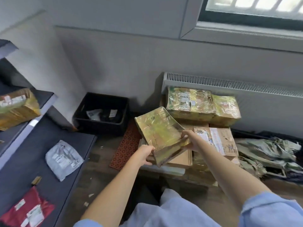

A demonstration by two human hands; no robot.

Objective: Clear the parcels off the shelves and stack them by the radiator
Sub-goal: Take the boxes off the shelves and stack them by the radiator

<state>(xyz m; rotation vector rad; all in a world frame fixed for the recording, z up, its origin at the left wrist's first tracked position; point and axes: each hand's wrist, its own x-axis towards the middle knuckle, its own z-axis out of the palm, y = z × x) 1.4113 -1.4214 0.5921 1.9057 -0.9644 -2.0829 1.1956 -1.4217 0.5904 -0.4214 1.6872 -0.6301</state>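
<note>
Grey walls meet at a far corner, with a window (252, 12) at upper right and a white radiator (246, 95) beneath it along the right wall. Both hands hold one flat, tape-wrapped parcel (161, 133), tilted, above the stack of parcels (205, 128) that stands on the floor against the radiator. Left hand (144, 154): fingers curled round the parcel's near left corner. Right hand (192, 141): thumb on the top face, fingers under the right edge, gripping it. Two more tape-wrapped boxes (190, 100) lie on top of the stack at the far side, touching the radiator; a plain cardboard box with a label (216, 141) lies just right of the held parcel. At left, dark shelves (24, 161) carry a large taped box (16, 107) on an upper level, and a grey mailing bag (64, 159) and a red mailing bag (27, 210) on the lowest level. A black crate (101, 113) sits in the far corner, with an orange perforated mat (126, 148) between it and the stack. Folded green sacks (265, 154) lie on the floor to the right of the stack.
</note>
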